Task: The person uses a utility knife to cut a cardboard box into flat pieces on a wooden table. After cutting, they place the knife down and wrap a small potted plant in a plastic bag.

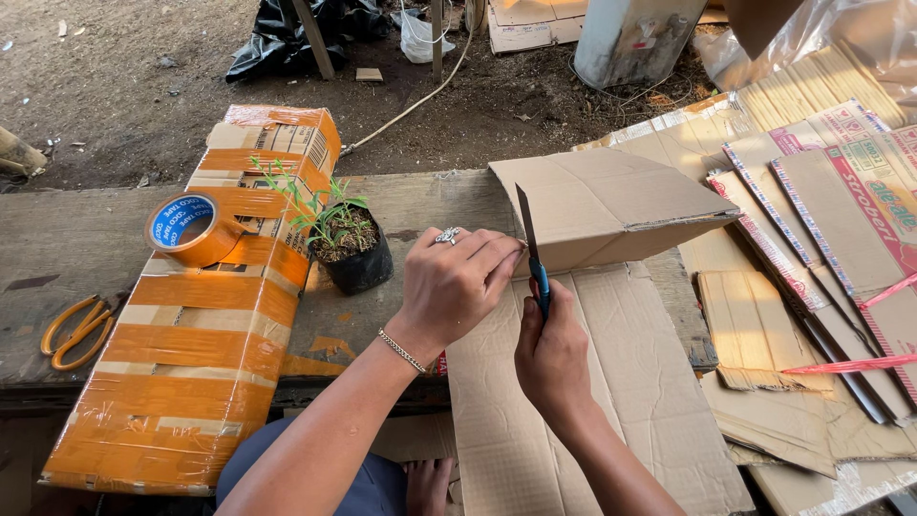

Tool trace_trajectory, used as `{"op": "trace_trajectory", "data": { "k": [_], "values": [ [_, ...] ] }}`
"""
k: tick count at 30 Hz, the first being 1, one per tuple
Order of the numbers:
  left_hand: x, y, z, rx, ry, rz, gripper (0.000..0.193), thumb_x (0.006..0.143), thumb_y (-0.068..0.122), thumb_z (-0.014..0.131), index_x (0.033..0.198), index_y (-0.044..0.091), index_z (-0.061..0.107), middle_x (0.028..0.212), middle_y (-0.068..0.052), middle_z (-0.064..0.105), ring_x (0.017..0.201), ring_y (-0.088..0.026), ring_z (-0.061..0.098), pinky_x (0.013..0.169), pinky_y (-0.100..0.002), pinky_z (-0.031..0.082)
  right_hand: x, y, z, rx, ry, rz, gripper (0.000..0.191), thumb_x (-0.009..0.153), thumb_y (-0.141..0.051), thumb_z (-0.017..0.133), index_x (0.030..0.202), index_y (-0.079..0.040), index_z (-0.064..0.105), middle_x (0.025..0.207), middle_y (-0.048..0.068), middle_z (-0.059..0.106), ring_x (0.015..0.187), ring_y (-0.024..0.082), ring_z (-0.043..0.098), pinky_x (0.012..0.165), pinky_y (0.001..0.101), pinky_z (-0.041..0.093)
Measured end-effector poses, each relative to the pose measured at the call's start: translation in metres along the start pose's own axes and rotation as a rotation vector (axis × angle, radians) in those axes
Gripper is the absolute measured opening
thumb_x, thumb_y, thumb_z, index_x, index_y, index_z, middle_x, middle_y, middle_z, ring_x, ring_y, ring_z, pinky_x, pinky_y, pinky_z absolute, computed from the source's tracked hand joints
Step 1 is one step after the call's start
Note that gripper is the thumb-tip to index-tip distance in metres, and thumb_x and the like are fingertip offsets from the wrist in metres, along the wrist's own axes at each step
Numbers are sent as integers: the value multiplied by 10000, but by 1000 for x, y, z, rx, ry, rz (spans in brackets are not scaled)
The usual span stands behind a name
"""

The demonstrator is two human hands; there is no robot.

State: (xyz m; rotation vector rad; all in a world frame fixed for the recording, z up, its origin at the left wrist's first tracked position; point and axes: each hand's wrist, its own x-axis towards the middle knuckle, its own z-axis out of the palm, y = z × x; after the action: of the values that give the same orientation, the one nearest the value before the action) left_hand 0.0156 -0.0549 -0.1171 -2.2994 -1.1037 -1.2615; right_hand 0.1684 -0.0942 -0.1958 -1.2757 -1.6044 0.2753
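My right hand (552,355) grips a blue-handled utility knife (533,250), blade pointing up and away, at the fold of a large brown cardboard sheet (592,401). The sheet's far part (611,201) stands folded up. My left hand (457,284), with a ring and a bracelet, rests fingers-bent on the cardboard just left of the blade. A small green plant in a black pot (351,250) stands just left of my left hand.
A long carton wrapped in orange tape (210,325) lies at left with an orange tape roll (191,227) on it. Orange scissors (72,332) lie on the wooden bench (67,239). Stacked flattened cartons (821,229) fill the right. Dirt ground lies beyond.
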Motion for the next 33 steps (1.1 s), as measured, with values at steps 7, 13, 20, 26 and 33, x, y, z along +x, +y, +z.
{"op": "trace_trajectory", "data": {
  "k": [7,13,20,26,33],
  "values": [
    [0,0,0,-3,2,-3,64,934,176,753,990,144,748,929,48,755,760,-112,681,714,-301,443,0,0,0,2,-4,-5,264,1050,-108,526,1292,-11,487,967,227,696,779,408,691,638,486,522],
    [1,-2,-1,-7,-4,2,63,927,165,754,986,144,744,942,47,746,785,-123,686,715,-309,466,2,-6,-3,-45,-21,-1,261,1046,-123,520,1286,-24,492,993,242,701,788,440,686,629,513,523],
    [1,-5,1,-48,-17,-34,58,900,163,770,941,147,733,949,36,688,838,-170,675,756,-352,530,10,-14,-11,-80,-107,74,257,1039,-150,512,1267,-34,491,918,241,694,760,459,677,602,544,499],
    [0,-11,2,-107,-11,-54,45,937,165,761,956,148,724,963,32,690,858,-162,685,773,-328,553,20,-22,-9,-67,-89,32,239,1057,-141,505,1263,-25,472,920,260,682,764,470,675,599,543,499],
    [6,-20,9,-85,-22,-107,37,917,180,770,924,152,747,858,15,663,754,-170,663,698,-336,530,32,-19,2,-96,-112,81,201,1063,-140,501,1212,-20,439,801,303,661,724,524,636,565,606,432]
  ]
}}
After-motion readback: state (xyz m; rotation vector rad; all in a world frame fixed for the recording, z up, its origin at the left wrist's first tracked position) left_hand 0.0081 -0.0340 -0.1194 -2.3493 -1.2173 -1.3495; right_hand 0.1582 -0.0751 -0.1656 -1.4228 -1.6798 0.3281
